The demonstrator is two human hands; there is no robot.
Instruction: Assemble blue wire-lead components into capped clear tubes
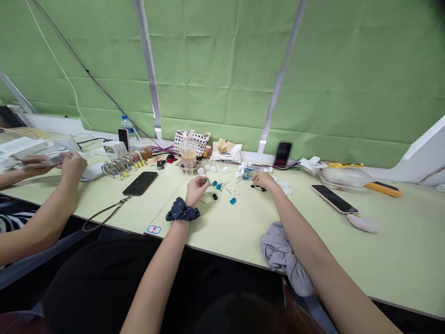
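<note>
My left hand (197, 189), with a dark blue scrunchie (182, 210) round the wrist, pinches a small green piece (207, 180) at its fingertips. Over the table to the right, my right hand (264, 180) has its fingers closed at a small black piece (259, 187). Between the hands lie blue pieces (232, 201), thin pale sticks (228, 188) and a black piece (214, 196). Clear tubes with white caps (248, 171) lie just behind my right hand.
Beside me on the left, another person's hands (71, 164) hold a white item. A black phone (140, 183), a plastic cup (188, 157), a grey cloth (281, 248), a second phone (334, 199) and a clear container (344, 177) are on the table (392, 260).
</note>
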